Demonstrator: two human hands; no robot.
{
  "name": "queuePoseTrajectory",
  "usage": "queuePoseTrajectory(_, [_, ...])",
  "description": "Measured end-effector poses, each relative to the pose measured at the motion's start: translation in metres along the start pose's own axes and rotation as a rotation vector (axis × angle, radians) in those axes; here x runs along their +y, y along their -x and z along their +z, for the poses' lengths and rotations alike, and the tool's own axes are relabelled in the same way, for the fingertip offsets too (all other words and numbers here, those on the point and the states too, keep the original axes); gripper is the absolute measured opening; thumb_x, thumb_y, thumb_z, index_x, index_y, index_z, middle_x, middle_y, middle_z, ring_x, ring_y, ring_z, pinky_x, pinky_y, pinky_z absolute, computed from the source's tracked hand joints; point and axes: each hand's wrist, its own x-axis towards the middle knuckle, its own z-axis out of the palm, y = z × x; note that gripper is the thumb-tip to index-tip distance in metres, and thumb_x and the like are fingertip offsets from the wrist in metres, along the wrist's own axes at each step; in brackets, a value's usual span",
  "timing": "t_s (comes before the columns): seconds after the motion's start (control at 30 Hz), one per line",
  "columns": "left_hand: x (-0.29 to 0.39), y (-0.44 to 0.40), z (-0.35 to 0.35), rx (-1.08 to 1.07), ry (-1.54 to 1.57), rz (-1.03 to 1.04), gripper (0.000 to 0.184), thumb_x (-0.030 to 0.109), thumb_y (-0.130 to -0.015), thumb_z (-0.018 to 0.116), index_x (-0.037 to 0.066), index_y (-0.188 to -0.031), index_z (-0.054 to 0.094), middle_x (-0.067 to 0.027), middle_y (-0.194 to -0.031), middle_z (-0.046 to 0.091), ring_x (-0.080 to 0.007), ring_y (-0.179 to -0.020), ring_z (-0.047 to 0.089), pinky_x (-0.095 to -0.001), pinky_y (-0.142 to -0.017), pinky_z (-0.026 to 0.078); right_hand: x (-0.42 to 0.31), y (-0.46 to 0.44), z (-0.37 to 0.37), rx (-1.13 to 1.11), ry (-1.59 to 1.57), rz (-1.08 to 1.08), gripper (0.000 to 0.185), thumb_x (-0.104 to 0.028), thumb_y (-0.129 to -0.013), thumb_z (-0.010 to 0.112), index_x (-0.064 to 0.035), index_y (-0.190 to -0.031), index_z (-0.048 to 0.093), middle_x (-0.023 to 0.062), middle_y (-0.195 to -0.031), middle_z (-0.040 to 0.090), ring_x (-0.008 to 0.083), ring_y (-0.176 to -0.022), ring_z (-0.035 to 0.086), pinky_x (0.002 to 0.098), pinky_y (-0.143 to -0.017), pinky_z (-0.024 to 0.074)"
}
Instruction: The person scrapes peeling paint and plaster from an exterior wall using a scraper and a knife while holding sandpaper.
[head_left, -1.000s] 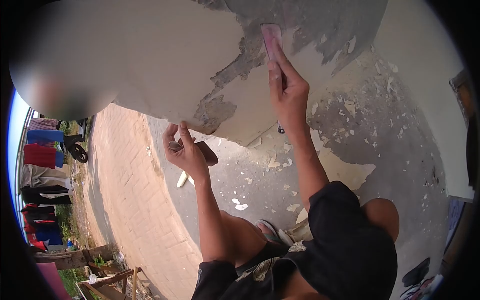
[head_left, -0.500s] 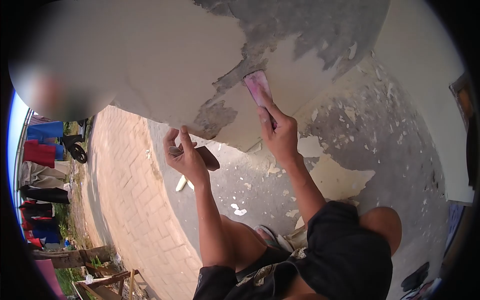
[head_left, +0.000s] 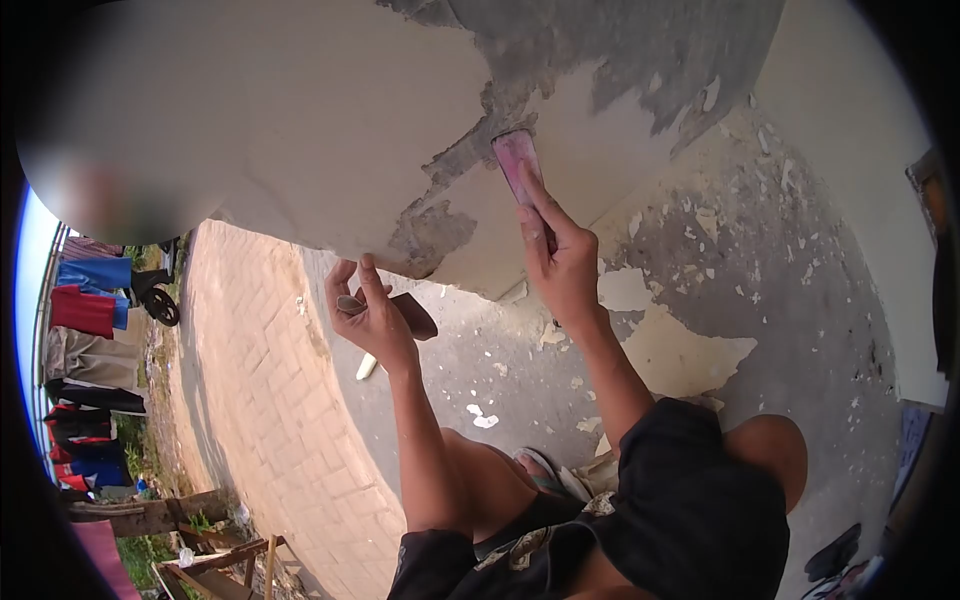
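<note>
My right hand (head_left: 565,262) grips a pink scraper (head_left: 516,163), its flat blade against the wall at the edge of a bare grey patch (head_left: 455,158). Cream paint (head_left: 350,120) covers the wall to the left of that patch, with torn, ragged edges. Lower left, my left hand (head_left: 375,318) is closed around a second tool with a rounded handle end and a dark flat blade (head_left: 415,316). Its fingertips are at the wall's lower edge, beside another bare patch (head_left: 432,238).
Paint flakes (head_left: 483,416) and a large cream piece (head_left: 680,350) lie on the grey floor (head_left: 800,400). Brick paving (head_left: 270,370) runs along the left. Clothes (head_left: 85,310) hang at the far left, above a wooden frame (head_left: 225,570). Sandals (head_left: 833,552) sit lower right.
My right hand and the pink scraper have come down and left along the wall since the earliest frame, then shifted slightly up. My left hand has barely moved.
</note>
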Motion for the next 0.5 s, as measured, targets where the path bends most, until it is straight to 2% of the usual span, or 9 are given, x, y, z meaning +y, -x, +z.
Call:
queuePoseTrajectory(0.1, [0.003,-0.005,0.007,0.001,0.03,0.03,0.028,0.023,-0.091,0.065,-0.002,-0.102,0.061,-0.0067,-0.096,0.062,-0.0082,-0.07,0.056,-0.0227,-0.058,0.045,0.005,-0.01,0.002,0.025,0.018,-0.079,0.045,-0.004,-0.092,0.057,-0.0122,-0.136,0.05,0.0067,-0.095,0.069,0.0035,-0.06,0.048,0.0184,-0.056,0.043])
queuePoseTrajectory(0.27, [-0.003,-0.001,0.002,0.013,-0.024,0.028,0.026,0.022,-0.092,0.064,-0.002,-0.101,0.061,-0.0071,-0.097,0.062,-0.0085,-0.071,0.058,-0.0229,-0.058,0.046,-0.001,0.006,0.002,-0.009,0.005,0.007,0.046,-0.002,-0.092,0.056,-0.0116,-0.136,0.05,0.0115,-0.113,0.068,0.0029,-0.061,0.049,0.0193,-0.056,0.0447])
queuePoseTrajectory(0.37, [0.004,0.001,0.007,0.013,0.016,-0.001,0.027,0.023,-0.092,0.063,-0.001,-0.104,0.062,-0.0063,-0.095,0.061,-0.0088,-0.08,0.056,-0.0243,-0.059,0.044,0.009,-0.012,0.002,0.071,0.015,-0.131,0.046,-0.001,-0.092,0.056,-0.0115,-0.136,0.05,0.0107,-0.114,0.067,0.0039,-0.066,0.055,0.0204,-0.058,0.0466])
queuePoseTrajectory(0.4, [0.004,0.002,0.006,0.009,0.02,0.002,0.027,0.023,-0.092,0.063,-0.001,-0.105,0.062,-0.006,-0.094,0.062,-0.0088,-0.08,0.056,-0.024,-0.059,0.044,0.008,-0.014,0.003,0.04,0.037,-0.08,0.047,-0.002,-0.091,0.057,-0.0112,-0.136,0.049,0.0116,-0.115,0.067,0.005,-0.066,0.056,0.0208,-0.059,0.0474])
queuePoseTrajectory(0.5, [-0.005,-0.001,0.001,0.005,-0.01,0.026,0.024,0.02,-0.092,0.064,-0.002,-0.103,0.061,-0.0079,-0.096,0.062,-0.0088,-0.075,0.059,-0.0218,-0.056,0.045,-0.005,-0.007,-0.004,-0.029,0.015,0.075,0.045,-0.002,-0.092,0.057,-0.0109,-0.136,0.05,0.01,-0.107,0.069,0.0039,-0.061,0.052,0.0204,-0.054,0.0448])
